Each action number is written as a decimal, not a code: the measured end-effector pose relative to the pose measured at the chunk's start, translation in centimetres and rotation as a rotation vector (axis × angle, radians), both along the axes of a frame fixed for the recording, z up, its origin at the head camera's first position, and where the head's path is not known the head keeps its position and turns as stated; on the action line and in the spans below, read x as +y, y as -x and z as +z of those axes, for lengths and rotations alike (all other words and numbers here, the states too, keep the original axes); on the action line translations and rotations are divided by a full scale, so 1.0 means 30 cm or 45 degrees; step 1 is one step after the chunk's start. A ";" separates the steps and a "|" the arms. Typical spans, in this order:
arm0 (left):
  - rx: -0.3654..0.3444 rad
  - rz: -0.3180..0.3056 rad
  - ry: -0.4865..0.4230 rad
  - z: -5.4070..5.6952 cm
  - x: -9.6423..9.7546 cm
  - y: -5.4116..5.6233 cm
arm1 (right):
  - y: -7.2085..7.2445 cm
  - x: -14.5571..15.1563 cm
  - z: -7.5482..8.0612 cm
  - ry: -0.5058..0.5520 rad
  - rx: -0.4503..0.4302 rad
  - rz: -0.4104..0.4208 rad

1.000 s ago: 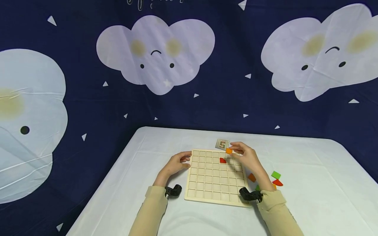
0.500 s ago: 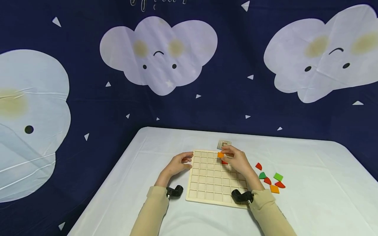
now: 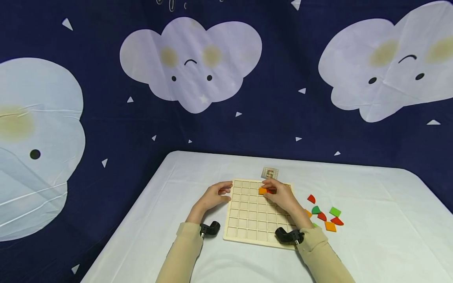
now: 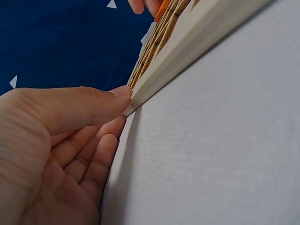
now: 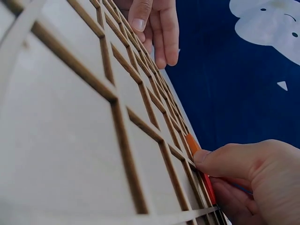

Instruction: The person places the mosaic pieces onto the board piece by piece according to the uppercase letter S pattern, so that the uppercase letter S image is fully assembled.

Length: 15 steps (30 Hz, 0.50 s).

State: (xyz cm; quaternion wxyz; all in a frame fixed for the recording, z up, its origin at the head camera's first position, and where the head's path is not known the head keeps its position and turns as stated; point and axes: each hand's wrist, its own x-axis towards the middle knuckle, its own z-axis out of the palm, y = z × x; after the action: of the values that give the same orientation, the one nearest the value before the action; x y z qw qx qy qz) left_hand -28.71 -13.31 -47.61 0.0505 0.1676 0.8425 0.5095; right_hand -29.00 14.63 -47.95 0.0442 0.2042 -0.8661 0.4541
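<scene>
Gridded wooden board, square, pale, rimmed; flat on white-covered table. Landmark for all entries below.

Left hand: at left edge of board, toward far corner. Touching rim with thumb tip; fingers relaxed, set apart from thumb, nothing carried.

Right hand: above far part of board, right of centre. Pinching orange tile between thumb and fingers.

Orange tile: square; at far part of board, near second row from far rim. Seated in a cell or held just above: cannot tell.

Red piece: on board, just right of orange tile; partly covered by right hand.

Pattern card: small, printed with a grid and coloured figure; just beyond far rim of board.

Loose pieces, right of board: red quarter-rounds, three; dark green piece; light green square; orange square; further orange and green bits, partly hidden by right forearm.

Backdrop: dark blue, with pale clouds and small white triangles; beyond board and table.
</scene>
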 end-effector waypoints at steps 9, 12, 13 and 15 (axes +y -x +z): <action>0.006 0.003 0.011 0.003 0.000 0.001 | 0.002 -0.003 0.003 -0.058 0.058 0.026; 0.015 -0.005 0.006 0.004 -0.001 0.000 | -0.001 -0.004 0.004 -0.048 0.061 0.030; 0.012 -0.006 0.002 0.003 -0.002 0.000 | -0.002 -0.004 0.004 -0.047 0.065 0.028; 0.009 -0.011 -0.010 0.001 -0.003 0.001 | -0.003 -0.005 0.004 -0.049 0.069 0.024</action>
State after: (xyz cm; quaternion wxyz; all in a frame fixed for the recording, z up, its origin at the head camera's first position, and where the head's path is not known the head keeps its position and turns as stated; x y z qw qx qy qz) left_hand -28.74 -13.38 -47.57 0.0490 0.1731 0.8400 0.5120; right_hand -28.91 14.47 -47.83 0.0594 0.2252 -0.8712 0.4322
